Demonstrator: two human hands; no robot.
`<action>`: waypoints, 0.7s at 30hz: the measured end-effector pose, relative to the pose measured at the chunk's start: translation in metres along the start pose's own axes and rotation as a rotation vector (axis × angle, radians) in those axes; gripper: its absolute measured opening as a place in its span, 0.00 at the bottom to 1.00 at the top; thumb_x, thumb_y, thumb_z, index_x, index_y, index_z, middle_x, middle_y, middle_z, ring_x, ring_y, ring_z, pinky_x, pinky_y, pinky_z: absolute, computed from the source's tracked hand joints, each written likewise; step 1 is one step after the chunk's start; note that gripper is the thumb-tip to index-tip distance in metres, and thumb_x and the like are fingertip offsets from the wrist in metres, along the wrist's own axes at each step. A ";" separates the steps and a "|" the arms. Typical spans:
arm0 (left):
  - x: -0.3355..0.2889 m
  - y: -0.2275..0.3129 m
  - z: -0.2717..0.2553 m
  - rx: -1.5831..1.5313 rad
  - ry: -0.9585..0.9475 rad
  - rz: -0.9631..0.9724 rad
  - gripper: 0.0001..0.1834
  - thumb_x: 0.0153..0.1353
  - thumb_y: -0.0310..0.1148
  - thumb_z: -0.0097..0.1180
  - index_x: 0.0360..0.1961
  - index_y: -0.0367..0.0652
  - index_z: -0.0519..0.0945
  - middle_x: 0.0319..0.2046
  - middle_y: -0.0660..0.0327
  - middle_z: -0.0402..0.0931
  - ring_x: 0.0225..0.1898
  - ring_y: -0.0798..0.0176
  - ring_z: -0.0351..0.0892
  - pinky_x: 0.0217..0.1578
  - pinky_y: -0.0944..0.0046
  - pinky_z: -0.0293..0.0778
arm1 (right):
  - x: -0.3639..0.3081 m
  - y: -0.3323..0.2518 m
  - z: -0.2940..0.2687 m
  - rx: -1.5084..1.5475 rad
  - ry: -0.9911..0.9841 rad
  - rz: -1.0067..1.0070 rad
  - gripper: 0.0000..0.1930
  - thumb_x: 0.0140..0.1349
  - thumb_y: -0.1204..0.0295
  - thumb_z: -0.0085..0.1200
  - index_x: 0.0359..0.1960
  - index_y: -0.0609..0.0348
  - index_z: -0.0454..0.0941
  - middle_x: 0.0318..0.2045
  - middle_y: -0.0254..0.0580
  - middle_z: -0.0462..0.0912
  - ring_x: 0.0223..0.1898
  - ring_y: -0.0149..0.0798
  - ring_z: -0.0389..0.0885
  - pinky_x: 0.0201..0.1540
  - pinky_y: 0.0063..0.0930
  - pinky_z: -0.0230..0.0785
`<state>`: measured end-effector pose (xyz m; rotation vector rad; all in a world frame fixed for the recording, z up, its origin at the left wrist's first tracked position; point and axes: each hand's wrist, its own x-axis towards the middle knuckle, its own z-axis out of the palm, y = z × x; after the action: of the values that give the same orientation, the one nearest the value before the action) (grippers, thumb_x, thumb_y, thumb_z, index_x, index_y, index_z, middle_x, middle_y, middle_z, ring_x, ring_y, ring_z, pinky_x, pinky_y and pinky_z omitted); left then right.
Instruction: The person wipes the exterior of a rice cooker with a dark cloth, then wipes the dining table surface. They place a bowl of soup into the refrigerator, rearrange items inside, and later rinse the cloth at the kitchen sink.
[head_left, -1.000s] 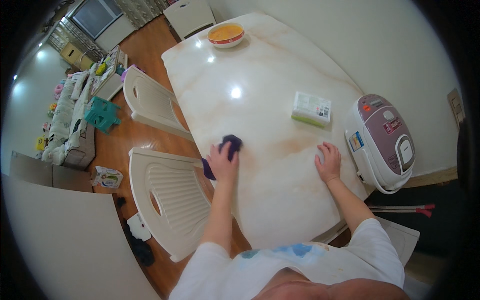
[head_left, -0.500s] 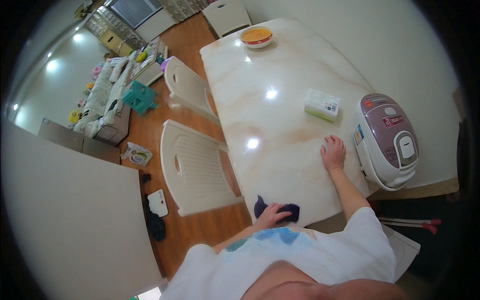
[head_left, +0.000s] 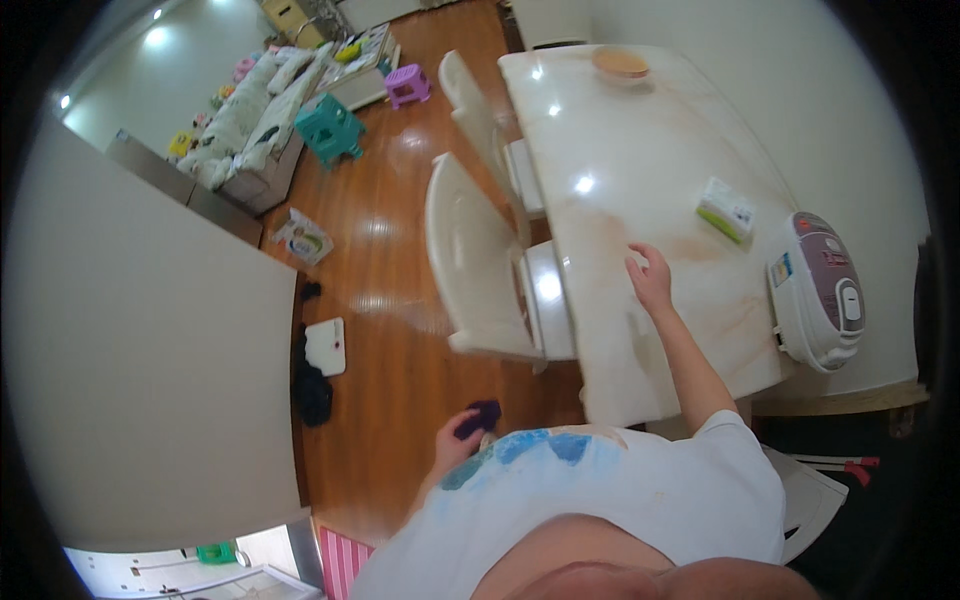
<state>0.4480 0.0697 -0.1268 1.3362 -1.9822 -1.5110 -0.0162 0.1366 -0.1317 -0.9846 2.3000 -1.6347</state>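
Note:
My left hand (head_left: 458, 440) grips a dark purple cloth (head_left: 482, 416), off the table's near left corner and above the wooden floor. My right hand (head_left: 650, 277) hovers over the marble-patterned table (head_left: 660, 370), or just touches it; which one I cannot tell. Its thumb and fingers are apart and nothing is between them. Nearest to it lies a white and green pack of tissues (head_left: 726, 209). A rice cooker (head_left: 822, 290), white with a mauve lid, stands at the table's right edge.
A bowl (head_left: 622, 66) sits at the table's far end. Two cream chairs (head_left: 480, 260) line its left side. On the floor are a teal stool (head_left: 330, 128), a purple stool (head_left: 407, 86), a carton (head_left: 303, 238) and a white scale (head_left: 325, 346). A wall partition (head_left: 160, 330) rises at left.
My left hand has carried the cloth left, off the tabletop. My right hand has moved away from the rice cooker. The view has turned, bringing more floor and a pink striped mat into sight.

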 end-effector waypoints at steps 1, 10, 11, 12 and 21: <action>0.003 -0.001 -0.021 -0.088 -0.001 -0.121 0.21 0.51 0.26 0.65 0.49 0.43 0.80 0.43 0.58 0.79 0.43 0.63 0.78 0.47 0.65 0.74 | -0.004 -0.030 0.029 0.024 -0.042 0.055 0.21 0.58 0.65 0.59 0.51 0.61 0.74 0.51 0.47 0.77 0.55 0.48 0.73 0.57 0.39 0.66; 0.023 -0.020 -0.193 -0.832 0.296 -0.025 0.24 0.55 0.22 0.61 0.55 0.38 0.74 0.50 0.57 0.75 0.51 0.61 0.74 0.51 0.62 0.72 | -0.045 -0.168 0.215 -0.004 -0.373 0.260 0.31 0.63 0.50 0.52 0.59 0.62 0.69 0.57 0.49 0.73 0.58 0.44 0.71 0.60 0.34 0.62; 0.027 -0.023 -0.206 -0.840 0.305 -0.041 0.24 0.56 0.22 0.60 0.55 0.38 0.73 0.50 0.56 0.75 0.51 0.61 0.74 0.51 0.61 0.72 | -0.048 -0.170 0.221 0.082 -0.422 0.290 0.31 0.64 0.49 0.50 0.59 0.62 0.69 0.56 0.49 0.74 0.58 0.43 0.71 0.60 0.33 0.62; 0.030 -0.026 -0.218 -0.855 0.308 -0.026 0.24 0.56 0.22 0.60 0.56 0.38 0.73 0.50 0.56 0.74 0.51 0.60 0.74 0.51 0.60 0.72 | -0.051 -0.171 0.225 0.171 -0.476 0.326 0.31 0.65 0.48 0.48 0.59 0.62 0.70 0.55 0.48 0.75 0.57 0.43 0.72 0.59 0.32 0.62; 0.097 -0.034 -0.269 -0.909 0.261 -0.172 0.23 0.61 0.25 0.56 0.58 0.40 0.70 0.52 0.57 0.73 0.51 0.58 0.74 0.51 0.56 0.74 | -0.044 -0.196 0.211 -0.088 -0.523 0.349 0.21 0.65 0.54 0.51 0.47 0.59 0.78 0.42 0.39 0.82 0.43 0.31 0.79 0.43 0.25 0.71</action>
<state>0.6047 -0.1665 -0.0780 1.1945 -0.8269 -1.8463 0.2013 -0.0408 -0.0516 -0.8394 2.0458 -1.0039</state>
